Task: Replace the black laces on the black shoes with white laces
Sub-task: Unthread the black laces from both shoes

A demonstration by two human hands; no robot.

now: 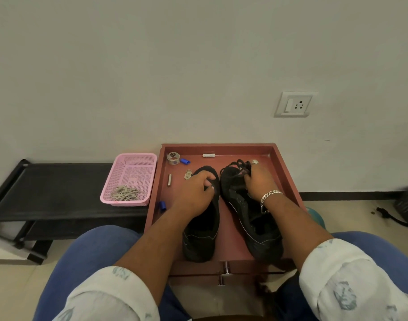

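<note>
two hands (193, 189) (259, 179) on black shoes (201, 228) (right pinches black laces (241, 166))

Two black shoes (226, 212) with black laces (241, 167) sit in a reddish-brown tray (288, 172). The latticed basket (131, 167) is pink, holding off-white laces (126, 193). Sleeves (351, 274) are white with a grey-green leaf print; the trousers (94, 249) blue.

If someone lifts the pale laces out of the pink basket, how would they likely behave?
The pale laces lie in a loose tangle, so they are probably floppy and may come up as one clump. They look thin, likely light. The pink basket has mesh walls, which might snag them.
</note>
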